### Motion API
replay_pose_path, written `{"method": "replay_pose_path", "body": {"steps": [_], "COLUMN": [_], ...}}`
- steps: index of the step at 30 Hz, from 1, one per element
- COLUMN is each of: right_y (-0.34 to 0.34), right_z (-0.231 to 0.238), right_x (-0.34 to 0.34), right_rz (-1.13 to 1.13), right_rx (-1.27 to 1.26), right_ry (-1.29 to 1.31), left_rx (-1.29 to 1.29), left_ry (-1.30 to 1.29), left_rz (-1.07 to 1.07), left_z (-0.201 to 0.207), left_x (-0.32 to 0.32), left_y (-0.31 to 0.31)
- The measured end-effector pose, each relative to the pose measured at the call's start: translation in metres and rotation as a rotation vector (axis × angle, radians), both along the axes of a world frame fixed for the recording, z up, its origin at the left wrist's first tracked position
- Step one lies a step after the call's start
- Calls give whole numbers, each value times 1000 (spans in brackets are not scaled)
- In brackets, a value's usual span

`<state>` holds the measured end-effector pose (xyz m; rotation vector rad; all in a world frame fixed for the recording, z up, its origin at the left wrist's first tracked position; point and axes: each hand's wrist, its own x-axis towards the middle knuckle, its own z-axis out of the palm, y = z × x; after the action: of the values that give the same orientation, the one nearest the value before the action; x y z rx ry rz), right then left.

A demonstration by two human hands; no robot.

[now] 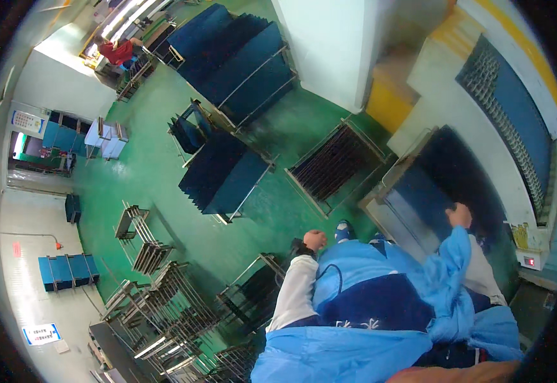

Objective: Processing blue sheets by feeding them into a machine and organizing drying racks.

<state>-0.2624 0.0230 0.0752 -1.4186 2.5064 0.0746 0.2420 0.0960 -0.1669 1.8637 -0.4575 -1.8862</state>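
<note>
My left hand is beside my body, its fingers curled in with nothing seen in them. A dark band circles that wrist, and a thin dark cord loops near the forearm. My right hand is closed at the near side of a rack of dark blue panels. What its fingers grip, if anything, is hidden, and the panels around it look blurred. Beyond that rack a machine holds a blue surface lined with a row of small metal parts.
An empty-looking slotted metal rack stands ahead of me on the green floor. Racks of blue panels stand further off. Several bare metal frames crowd the left. A person in red sits at the far left. A white pillar rises ahead.
</note>
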Motion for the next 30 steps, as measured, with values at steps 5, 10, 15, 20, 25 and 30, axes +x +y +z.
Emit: {"method": "replay_pose_path", "body": {"steps": [5, 10, 15, 20, 25, 30], "right_y": [1, 7, 10, -4, 2, 0], "right_z": [-11, -16, -20, -5, -41, -76], "right_x": [-5, -11, -12, 4, -46, -71], "right_rz": [18, 31, 49, 128, 112, 274], "right_rx": [-14, -43, -28, 19, 104, 123], "right_ry": [2, 20, 16, -62, -236, 75], "left_rx": [5, 32, 58, -550, -107, 1], "left_ry": [14, -49, 42, 120, -95, -128], "left_rz": [79, 27, 48, -367, 11, 129], "left_z": [2, 14, -16, -99, -44, -24], "left_x": [2, -1, 6, 37, -18, -28], "left_y": [6, 0, 13, 50, 35, 53]}}
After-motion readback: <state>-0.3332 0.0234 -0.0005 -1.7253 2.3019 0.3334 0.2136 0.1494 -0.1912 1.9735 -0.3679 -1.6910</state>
